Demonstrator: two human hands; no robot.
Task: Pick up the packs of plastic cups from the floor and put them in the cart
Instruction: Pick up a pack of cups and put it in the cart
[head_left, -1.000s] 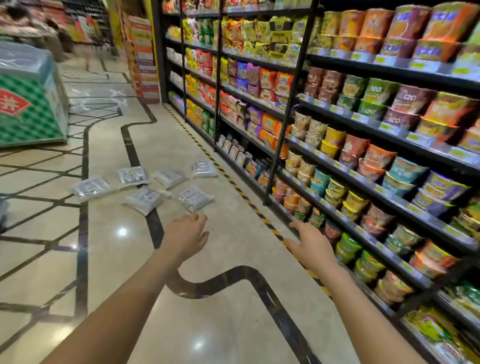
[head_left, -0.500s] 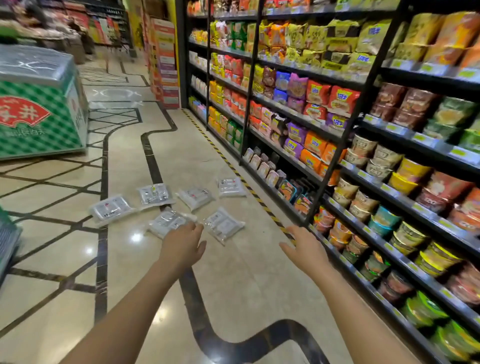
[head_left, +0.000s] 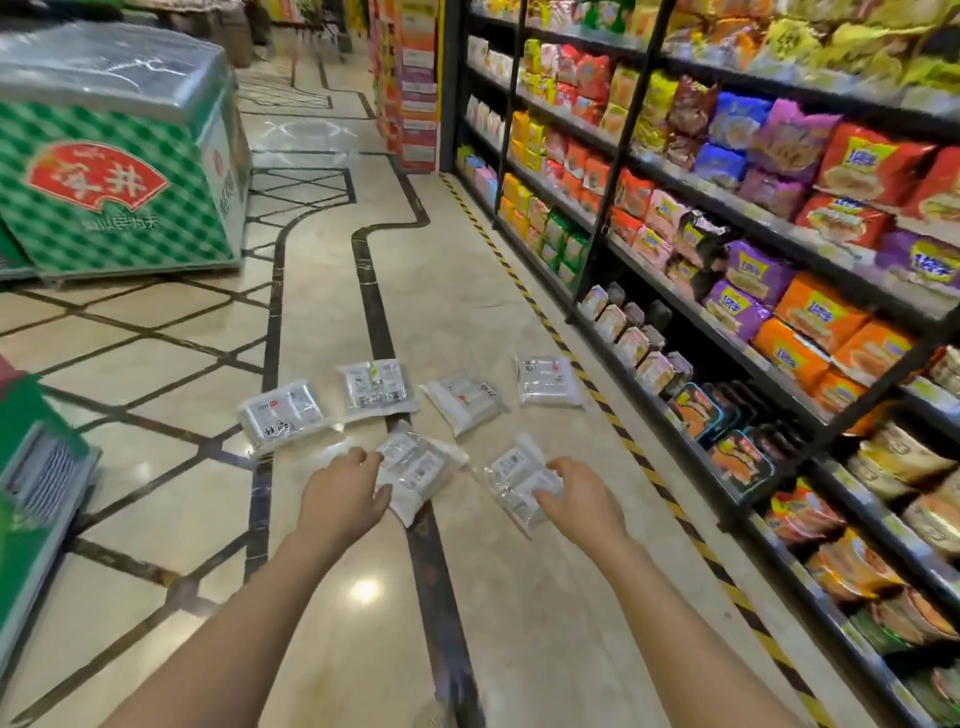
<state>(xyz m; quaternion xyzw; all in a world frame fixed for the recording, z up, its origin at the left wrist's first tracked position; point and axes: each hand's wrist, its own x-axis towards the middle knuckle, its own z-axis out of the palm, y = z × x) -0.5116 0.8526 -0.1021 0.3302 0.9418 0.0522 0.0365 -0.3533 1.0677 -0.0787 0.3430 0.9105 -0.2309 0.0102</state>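
Several clear packs of plastic cups lie on the marble floor ahead of me. The far row runs from a left pack (head_left: 283, 417) through two middle packs (head_left: 375, 388) (head_left: 464, 401) to a right pack (head_left: 546, 381). Two nearer packs lie in front: one on the left (head_left: 422, 467) and one on the right (head_left: 511, 480). My left hand (head_left: 344, 498) reaches out with loose fingers, overlapping the near-left pack's left edge. My right hand (head_left: 581, 500) hovers at the near-right pack's right edge, fingers slightly curled. Neither hand holds anything. No cart is clearly in view.
Tall shelves (head_left: 727, 270) of noodle packets and bowls line the right side, behind a yellow-black floor stripe (head_left: 556, 338). A green chequered chest freezer (head_left: 119, 171) stands at the left back. Another green-sided unit (head_left: 36, 499) juts in at the left edge.
The view has closed in on the packs, which now lie much nearer. Both hands have stretched forward and reached the two nearest packs.
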